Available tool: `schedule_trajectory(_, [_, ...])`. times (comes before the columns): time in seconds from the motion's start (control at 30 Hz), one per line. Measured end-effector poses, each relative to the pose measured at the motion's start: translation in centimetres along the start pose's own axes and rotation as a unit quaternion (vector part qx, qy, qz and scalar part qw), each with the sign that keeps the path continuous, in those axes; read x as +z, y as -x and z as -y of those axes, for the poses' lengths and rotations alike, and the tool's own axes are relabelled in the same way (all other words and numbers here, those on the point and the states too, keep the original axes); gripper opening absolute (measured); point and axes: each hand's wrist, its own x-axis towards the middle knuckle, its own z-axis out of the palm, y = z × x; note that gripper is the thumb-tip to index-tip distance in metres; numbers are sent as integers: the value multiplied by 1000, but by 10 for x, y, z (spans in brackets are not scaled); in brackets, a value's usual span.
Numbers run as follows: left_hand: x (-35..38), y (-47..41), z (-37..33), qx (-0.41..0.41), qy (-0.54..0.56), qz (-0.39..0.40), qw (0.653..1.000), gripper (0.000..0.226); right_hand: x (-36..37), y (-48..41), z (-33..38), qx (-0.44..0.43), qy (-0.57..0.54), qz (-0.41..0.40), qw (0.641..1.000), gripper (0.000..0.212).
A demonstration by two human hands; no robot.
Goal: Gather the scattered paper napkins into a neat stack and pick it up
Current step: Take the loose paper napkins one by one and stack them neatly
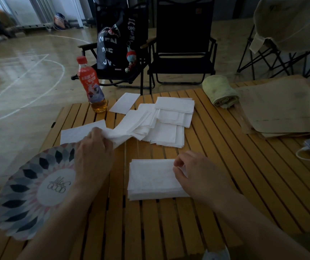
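**A:** Where do things stand, nearest first?

**B:** The squared stack (150,179) lies flat on the slatted table (225,194). The right hand (193,171) pinches its right edge between thumb and curled fingers. Just beyond, the left hand (94,149) clutches one crumpled napkin (118,136) by its end, above the rim of a patterned fan (34,190).

**A:** What could go wrong?

**B:** The stack worries me first. A pinch at one edge may lift only the top sheets and splay the rest out of square. The bunched napkin would land creased and make the pile lumpy unless it is flattened. It trails from the loose heap (165,128) further back, so a tug could drag its neighbours askew. Furthest, a lone sheet (125,103) lies just beside the bottle (92,85), and a careless reach there might tip it.

**A:** And the materials?

**B:** The napkins are thin, soft white tissue in folded rectangles. They look limp and quick to wrinkle, and I'd expect the sheets to slide over each other. The table is warm-toned wooden slats with dark gaps where a corner could catch. The fan is a flat round with a scalloped rim and dark petal shapes. The heap is overlapping rectangles at odd angles. The bottle is clear plastic with a red cap and amber liquid low down. Beyond it, a rolled pale-green towel (220,92) looks plush.
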Motion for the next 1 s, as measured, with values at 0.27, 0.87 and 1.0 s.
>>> schedule_trajectory(0.27, [-36,-14,-1,-238,292,-70,924,27,1,-2,-1,-3,0,5,1000,12])
schedule_trajectory(0.87, [-65,22,-40,-306,563,190,744,25,-34,-1,23,48,-578,8,815,61])
schedule_trajectory(1.0, [-69,24,-42,-314,584,235,710,25,-32,2,20,53,-544,-74,834,21])
